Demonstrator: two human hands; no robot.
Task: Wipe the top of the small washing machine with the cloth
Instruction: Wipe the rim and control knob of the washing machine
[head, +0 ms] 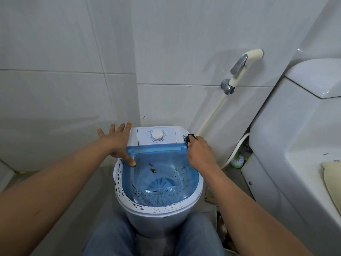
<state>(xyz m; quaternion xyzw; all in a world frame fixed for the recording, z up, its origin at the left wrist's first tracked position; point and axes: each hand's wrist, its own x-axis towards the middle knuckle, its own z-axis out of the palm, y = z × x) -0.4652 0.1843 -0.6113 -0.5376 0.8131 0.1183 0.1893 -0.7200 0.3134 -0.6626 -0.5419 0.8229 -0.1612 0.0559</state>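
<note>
A small white washing machine [158, 217] stands on the floor between my knees. Its see-through blue lid [162, 174] is down and speckled with dark dirt, and the white rim is spotted too. A white control panel with a round dial [157, 135] sits at the back. My left hand [118, 143] is spread open at the machine's back left, its thumb touching the lid. My right hand [199, 152] grips a dark cloth [189, 138] pressed on the top's back right corner.
White tiled walls meet in a corner just behind the machine. A cream bidet sprayer [243, 65] hangs on the wall, with its hose running down to the right. A white toilet tank [295, 135] stands close on the right. A green-white brush [238, 160] lies on the floor.
</note>
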